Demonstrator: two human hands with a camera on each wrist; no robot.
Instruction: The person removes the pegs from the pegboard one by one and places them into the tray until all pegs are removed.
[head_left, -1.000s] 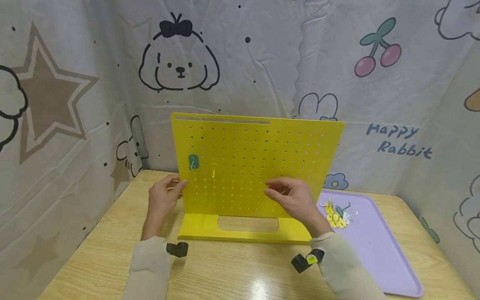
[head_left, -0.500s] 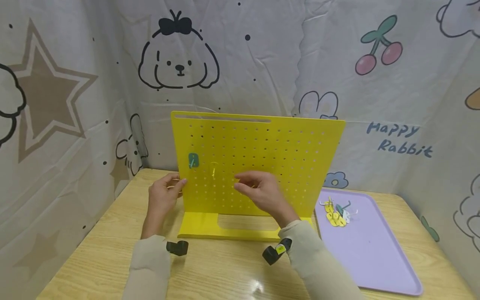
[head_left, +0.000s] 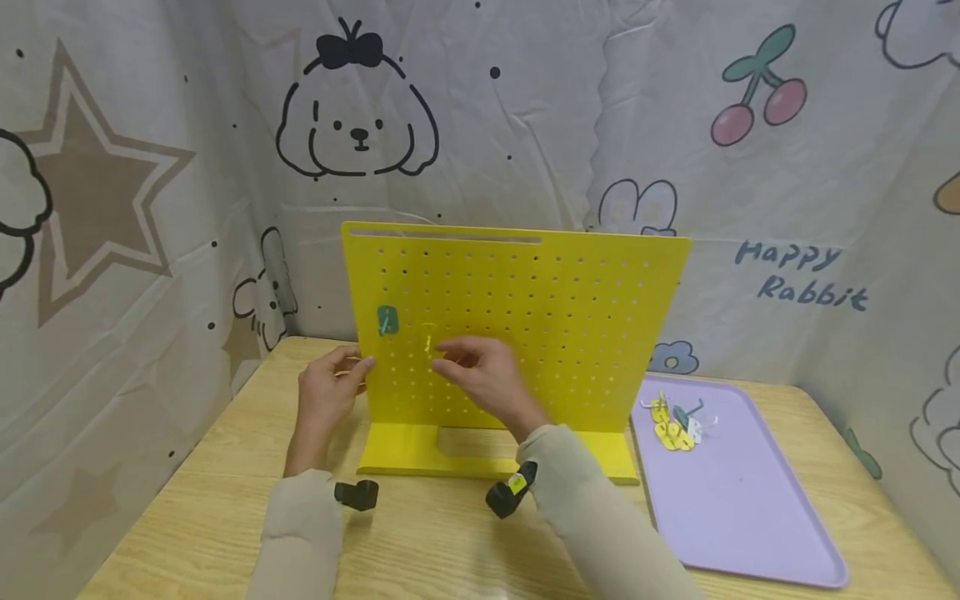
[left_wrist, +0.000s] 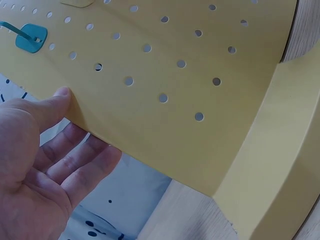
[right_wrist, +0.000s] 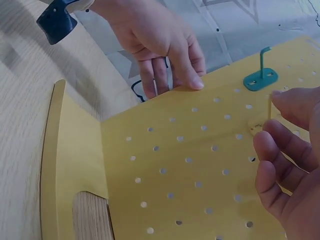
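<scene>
A yellow pegboard (head_left: 525,325) stands upright on the table, its flat foot toward me. My left hand (head_left: 327,392) holds its left edge, thumb (left_wrist: 55,105) on the front and the other fingers behind. A green hook (head_left: 387,320) is mounted near that edge. To its right a yellow hook (head_left: 427,340) sits on the board, hard to pick out against the same colour. Beside this yellow hook is my right hand (head_left: 483,375), thumb and fingers bent but apart. In the right wrist view the hook's prong (right_wrist: 270,106) shows close to the thumb tip, with no grip visible.
At the right a lilac tray (head_left: 742,508) carries a small pile of yellow hooks (head_left: 672,435), with green and white ones among them. The pegboard's foot (head_left: 401,450) has a cut-out slot. Printed cloth (head_left: 495,150) hangs behind and beside the wooden table (head_left: 217,475).
My right hand has moved left across the front of the pegboard, up to the yellow hook. My left hand has stayed on the board's edge.
</scene>
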